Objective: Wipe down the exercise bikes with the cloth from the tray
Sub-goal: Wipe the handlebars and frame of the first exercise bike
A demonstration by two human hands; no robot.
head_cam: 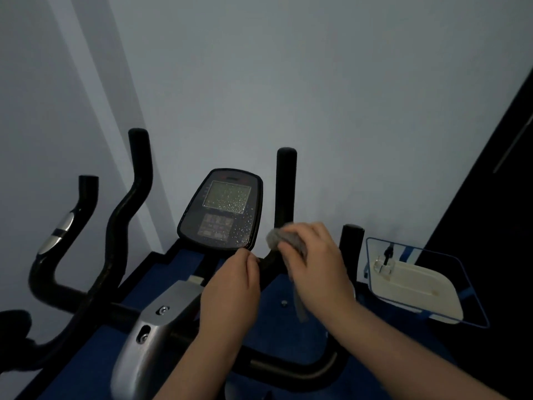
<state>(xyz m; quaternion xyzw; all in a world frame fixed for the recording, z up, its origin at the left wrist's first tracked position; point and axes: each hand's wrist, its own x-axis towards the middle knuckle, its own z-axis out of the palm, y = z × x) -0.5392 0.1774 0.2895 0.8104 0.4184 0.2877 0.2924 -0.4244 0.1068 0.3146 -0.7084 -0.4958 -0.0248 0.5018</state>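
An exercise bike stands in front of me, its black console (222, 209) speckled with droplets on the screen and keypad. My right hand (314, 261) is closed on a grey cloth (277, 237), bunched at the base of the right upright handlebar (285, 183), with a strip of cloth hanging down below the hand. My left hand (230, 290) hovers just below the console's lower edge, fingers curled together; whether it pinches anything is hidden. The white tray (418, 287) sits at the right on a clear blue-edged shelf.
Left handlebars (127, 215) curve up at the left, one with a silver sensor grip (59, 230). A silver column (150, 336) rises below the console. Blue floor lies under the bike. A pale wall is close behind, and a dark panel (490, 197) is at the right.
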